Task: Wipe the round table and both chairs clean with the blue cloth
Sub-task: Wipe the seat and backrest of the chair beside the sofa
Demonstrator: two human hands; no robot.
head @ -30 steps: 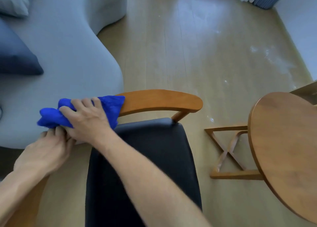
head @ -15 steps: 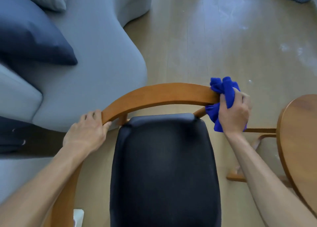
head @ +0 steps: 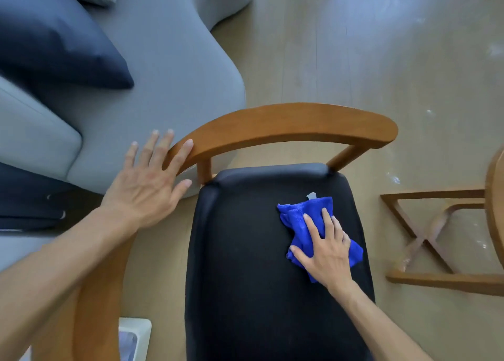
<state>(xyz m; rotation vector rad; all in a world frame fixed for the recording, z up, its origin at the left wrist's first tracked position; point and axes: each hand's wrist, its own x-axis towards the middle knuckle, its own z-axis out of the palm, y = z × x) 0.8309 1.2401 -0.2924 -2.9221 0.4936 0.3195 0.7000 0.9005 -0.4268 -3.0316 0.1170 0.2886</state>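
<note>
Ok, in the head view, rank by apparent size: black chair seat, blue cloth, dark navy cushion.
1. Black chair seat, largest.
2. Dark navy cushion, partly cut off by the frame and farther away, so true size is unsure.
3. Blue cloth, smallest, partly under the right hand.

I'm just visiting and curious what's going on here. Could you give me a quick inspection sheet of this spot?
Surface: black chair seat, being wiped.
Job's things: blue cloth flat on the seat; wooden backrest; round table edge at far right.
Clutter: white box on the floor.
Hands: right hand pressing the cloth; left hand open, fingers on the backrest.
Cables: nothing seen.
Surroundings: grey sofa, dark cushion, wood floor with pale smudges.
</note>
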